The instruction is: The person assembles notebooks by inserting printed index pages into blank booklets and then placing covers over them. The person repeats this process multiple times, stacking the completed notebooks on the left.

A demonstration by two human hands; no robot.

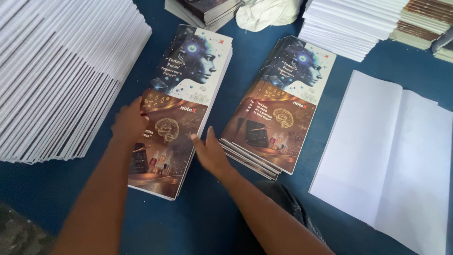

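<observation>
Blue cloth-like flooring [222,222] carries everything in the head view, and on it lie two stacks of long printed covers, each showing a pale profile head on a dark ground above and a golden brain on brown below. The left stack of covers [188,94] lies between the person's two hands. The left hand [128,122] rests flat on its left edge near the middle, fingers loosely together and pressing down on the top sheet rather than gripping it. The right hand [209,152] lies open just beside the lower right edge of the same stack, fingers spread slightly and touching the edge, closed on nothing. The right stack of covers [278,108] sits near by on the other side of that hand, fanned a little so that several lower edges show; the right wrist passes close to its near corner. Far left, a tall slanted heap of white-edged book blocks [56,75] fills the corner, well apart from the hands. To the right lies a large blank white sheet [391,156] with a fold line down it. Along the top are another white pile of book blocks [349,23], a crumpled white cloth [269,13], a dark stack of books [207,9] and a brown-edged stack [427,21] at the top right corner.
</observation>
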